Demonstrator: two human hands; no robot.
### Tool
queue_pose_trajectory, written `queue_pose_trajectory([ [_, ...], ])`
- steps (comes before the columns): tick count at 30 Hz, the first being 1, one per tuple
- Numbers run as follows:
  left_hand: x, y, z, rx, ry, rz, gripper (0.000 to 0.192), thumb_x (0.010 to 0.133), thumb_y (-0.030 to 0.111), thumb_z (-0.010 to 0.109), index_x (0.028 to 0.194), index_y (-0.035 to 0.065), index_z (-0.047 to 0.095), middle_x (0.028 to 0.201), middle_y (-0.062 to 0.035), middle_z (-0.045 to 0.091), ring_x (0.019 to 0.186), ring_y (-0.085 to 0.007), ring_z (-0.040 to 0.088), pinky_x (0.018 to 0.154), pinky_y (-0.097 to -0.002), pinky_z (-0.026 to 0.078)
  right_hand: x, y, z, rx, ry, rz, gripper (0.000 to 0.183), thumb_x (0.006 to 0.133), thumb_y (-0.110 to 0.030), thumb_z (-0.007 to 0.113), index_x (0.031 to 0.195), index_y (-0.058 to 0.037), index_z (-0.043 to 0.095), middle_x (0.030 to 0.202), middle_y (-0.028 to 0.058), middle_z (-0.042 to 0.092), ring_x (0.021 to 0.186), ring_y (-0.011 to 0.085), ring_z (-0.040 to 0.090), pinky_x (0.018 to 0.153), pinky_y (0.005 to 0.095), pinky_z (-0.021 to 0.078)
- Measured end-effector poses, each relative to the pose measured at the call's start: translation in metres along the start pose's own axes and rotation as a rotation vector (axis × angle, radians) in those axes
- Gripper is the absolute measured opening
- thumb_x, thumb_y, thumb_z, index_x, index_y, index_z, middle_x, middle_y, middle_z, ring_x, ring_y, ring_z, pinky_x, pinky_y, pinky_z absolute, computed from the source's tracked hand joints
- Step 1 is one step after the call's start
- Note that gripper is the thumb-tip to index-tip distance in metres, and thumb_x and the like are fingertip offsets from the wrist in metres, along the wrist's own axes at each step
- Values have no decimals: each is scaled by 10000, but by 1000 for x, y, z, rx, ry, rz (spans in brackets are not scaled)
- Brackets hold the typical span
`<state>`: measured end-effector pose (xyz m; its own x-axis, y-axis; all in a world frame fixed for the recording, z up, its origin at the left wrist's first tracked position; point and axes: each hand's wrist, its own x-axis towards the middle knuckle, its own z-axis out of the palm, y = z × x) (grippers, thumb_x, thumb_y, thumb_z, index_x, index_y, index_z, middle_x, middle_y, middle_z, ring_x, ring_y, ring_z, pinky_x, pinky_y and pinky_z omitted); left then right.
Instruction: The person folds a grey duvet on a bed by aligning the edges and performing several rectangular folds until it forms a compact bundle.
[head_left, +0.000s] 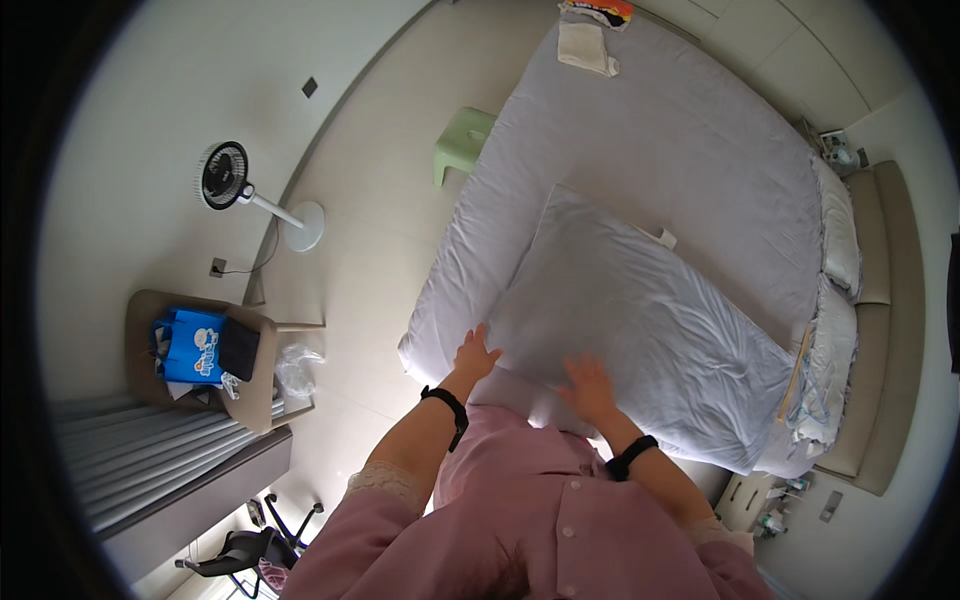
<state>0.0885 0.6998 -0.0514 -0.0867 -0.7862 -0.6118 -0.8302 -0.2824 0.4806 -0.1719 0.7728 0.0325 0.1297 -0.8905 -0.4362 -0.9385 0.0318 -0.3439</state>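
Observation:
A folded grey-blue quilt (600, 285) lies spread over the near part of the bed, its right part wrinkled and its left part smoother. My left hand (476, 354) is at the quilt's near left corner, fingers apart and holding nothing; whether it touches the fabric I cannot tell. Over the quilt's near edge is my right hand (589, 386), blurred, with spread fingers and nothing in it. Beneath the quilt, a lavender-grey fitted sheet (660, 142) covers the mattress. A small white strip (666, 238) sticks out at the quilt's far edge.
Pillows (836, 225) line the padded headboard (885, 247) at right. Folded cloth (586, 46) sits on the bed's far corner. Left of the bed are a green stool (461, 142), a white fan (304, 225) and a chair (142, 337) holding a blue bag (193, 345).

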Motion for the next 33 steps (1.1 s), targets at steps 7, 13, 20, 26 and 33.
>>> queue_pose_trajectory([
  [7,51,-43,23,-224,84,63,861,723,391,754,1358,-44,368,1216,-272,541,1104,-336,563,913,-397,467,40,-75,9,6,-83,31,693,857,-408,614,1444,-154,347,1458,264,308,1324,493,288,1068,528,306],
  [13,54,16,-39,-437,-502,33,544,661,284,772,1030,-65,577,794,-202,656,773,-322,655,688,-394,514,54,-101,6,105,-38,77,836,779,-305,721,1461,-112,278,1450,280,309,1315,493,303,1071,486,321],
  [20,31,93,-57,-356,-487,415,411,636,245,755,874,-61,620,737,-163,644,728,-247,654,638,-378,497,43,-124,-33,340,407,255,1016,683,-171,800,1480,-97,174,1440,266,332,1301,423,371,1019,431,402],
  [26,22,123,-58,-795,-656,492,348,804,300,712,903,-22,627,781,-79,618,741,-160,571,672,-317,464,42,-102,-55,531,410,623,728,737,-116,706,1385,-126,375,1183,214,598,1087,402,571,871,437,480],
  [33,82,111,-26,-857,-275,217,526,832,379,680,1168,-1,542,1033,-134,640,912,-241,621,794,-326,487,45,-80,-50,660,626,545,551,737,-65,658,1263,-90,498,1084,161,659,1021,332,631,856,385,486],
])
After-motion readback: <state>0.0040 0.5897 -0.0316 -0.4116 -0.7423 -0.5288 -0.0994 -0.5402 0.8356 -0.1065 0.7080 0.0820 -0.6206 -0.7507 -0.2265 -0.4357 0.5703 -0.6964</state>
